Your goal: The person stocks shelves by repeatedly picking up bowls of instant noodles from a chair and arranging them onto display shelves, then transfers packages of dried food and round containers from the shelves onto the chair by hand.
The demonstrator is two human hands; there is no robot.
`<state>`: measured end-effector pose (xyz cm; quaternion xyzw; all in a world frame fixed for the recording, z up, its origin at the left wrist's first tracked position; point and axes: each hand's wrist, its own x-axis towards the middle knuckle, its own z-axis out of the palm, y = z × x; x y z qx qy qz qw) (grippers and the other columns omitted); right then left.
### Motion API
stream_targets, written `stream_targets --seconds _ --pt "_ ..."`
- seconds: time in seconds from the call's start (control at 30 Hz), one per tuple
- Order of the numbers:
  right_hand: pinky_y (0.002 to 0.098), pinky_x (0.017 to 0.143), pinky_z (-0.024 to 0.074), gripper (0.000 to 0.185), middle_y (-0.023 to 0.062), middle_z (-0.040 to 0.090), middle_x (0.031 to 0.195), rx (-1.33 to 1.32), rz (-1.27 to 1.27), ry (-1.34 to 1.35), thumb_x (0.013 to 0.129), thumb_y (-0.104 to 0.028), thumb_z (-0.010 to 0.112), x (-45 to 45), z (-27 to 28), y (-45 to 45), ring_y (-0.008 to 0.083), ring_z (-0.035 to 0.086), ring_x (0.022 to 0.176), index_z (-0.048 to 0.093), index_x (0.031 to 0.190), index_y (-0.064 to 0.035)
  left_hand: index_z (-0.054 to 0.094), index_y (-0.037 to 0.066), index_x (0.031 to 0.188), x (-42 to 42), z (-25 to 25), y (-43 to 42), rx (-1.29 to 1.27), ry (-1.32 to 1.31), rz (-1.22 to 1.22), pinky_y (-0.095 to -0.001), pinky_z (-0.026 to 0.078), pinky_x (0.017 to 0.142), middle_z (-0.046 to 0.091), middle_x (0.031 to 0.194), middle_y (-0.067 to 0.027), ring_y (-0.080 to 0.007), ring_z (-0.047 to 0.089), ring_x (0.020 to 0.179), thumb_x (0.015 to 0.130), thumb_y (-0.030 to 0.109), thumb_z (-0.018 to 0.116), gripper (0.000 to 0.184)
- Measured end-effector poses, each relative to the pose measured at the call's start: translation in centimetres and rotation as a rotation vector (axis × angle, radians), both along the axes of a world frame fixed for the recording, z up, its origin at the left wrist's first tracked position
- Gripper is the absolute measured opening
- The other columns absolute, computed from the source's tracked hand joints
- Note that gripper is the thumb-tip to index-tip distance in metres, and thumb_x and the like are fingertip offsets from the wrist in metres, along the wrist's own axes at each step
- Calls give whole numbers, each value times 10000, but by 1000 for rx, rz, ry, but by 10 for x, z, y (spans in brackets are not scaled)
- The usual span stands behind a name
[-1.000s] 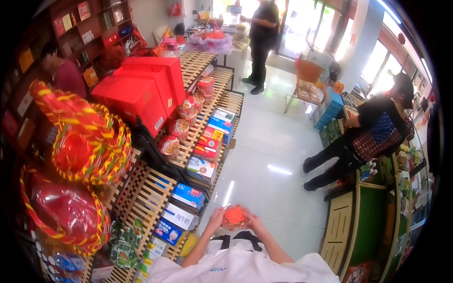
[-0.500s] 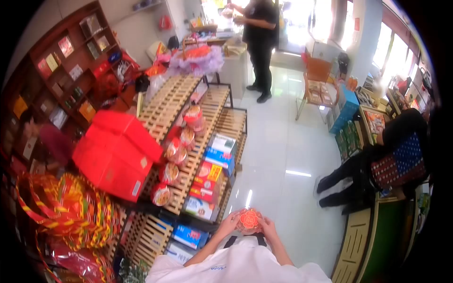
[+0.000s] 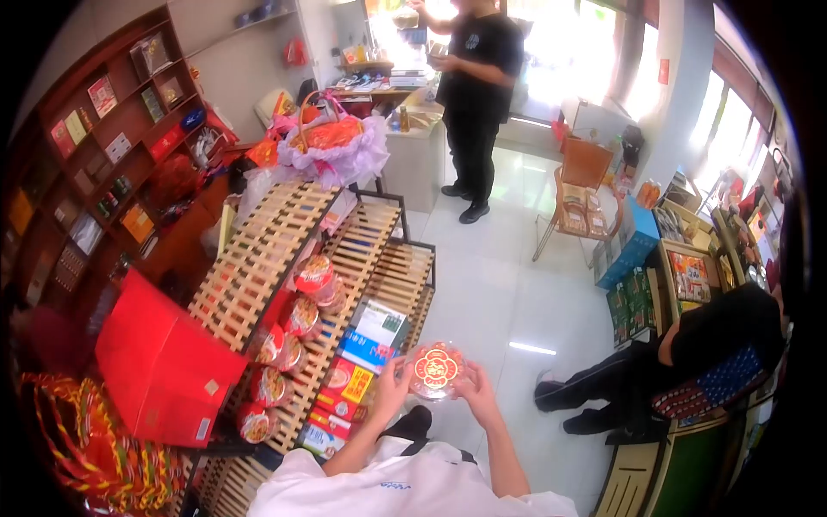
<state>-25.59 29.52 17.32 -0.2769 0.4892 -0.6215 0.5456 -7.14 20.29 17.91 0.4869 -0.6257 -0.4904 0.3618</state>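
A round clear plastic tub (image 3: pixel 437 369) with a red and gold flower-shaped label on its lid is held out in front of my white shirt. My left hand (image 3: pixel 394 386) grips its left side, and my right hand (image 3: pixel 477 393) grips the right side. The lid faces up toward me; what the tub contains is hard to make out. Left of my hands, several clear tubs with red lids (image 3: pixel 301 317) line a slatted shelf (image 3: pixel 392 226). Coloured boxes (image 3: pixel 346 384) lie on the tier below them, close to my left hand.
A large red box (image 3: pixel 168 370) and striped woven baskets (image 3: pixel 108 439) stand at left. A purple-frilled basket (image 3: pixel 334 142) tops the rack. One person (image 3: pixel 478 95) stands ahead; another (image 3: pixel 642 366) is at right. A chair (image 3: pixel 586 185) holds packages. Glossy white floor (image 3: pixel 508 293) runs between.
Both hands have raised the tub slightly and moved it left. My view has shifted, so the rack sits lower and farther left. The person ahead appears closer.
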Motion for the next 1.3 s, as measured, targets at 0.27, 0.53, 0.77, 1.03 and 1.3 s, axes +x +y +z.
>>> stream_targets --seconds 0.27,0.53,0.77,1.03,1.3 --pt "289 775 517 828 132 437 1283 -217 360 187 755 -44 710 -6 69 -204 183 597 949 188 1398 -41 560 -3 1070 7 27 -169 -233 -79 260 -314 464 710 603 987 -146 -235 587 883 873 245 570 317" --pt "288 769 509 901 217 500 1213 -202 585 782 665 -311 797 23 127 -398 203 614 939 309 1361 -12 317 -14 1310 32 118 -283 -294 79 494 -313 510 734 484 1211 -217 -263 594 947 870 209 592 565" --pt "293 626 435 905 103 584 844 -1081 287 926 631 -384 803 112 116 -553 189 534 672 373 1339 -17 373 -41 1266 101 118 -381 -319 -353 796 -430 350 955 496 1193 -275 -404 444 1141 889 336 520 553" --pt "290 530 456 866 97 605 660 -675 844 678 649 -388 763 157 82 -639 180 557 540 358 1331 -41 370 -3 1303 146 75 -459 -143 -681 839 -438 311 977 506 1165 -283 -418 371 1148 900 368 461 555" --pt "345 655 498 734 156 652 804 -489 952 684 741 -181 645 189 66 -692 264 637 714 286 1314 105 367 -20 1297 166 58 -533 -138 -803 1004 -429 309 978 487 1219 -259 -419 400 1142 925 345 416 524"
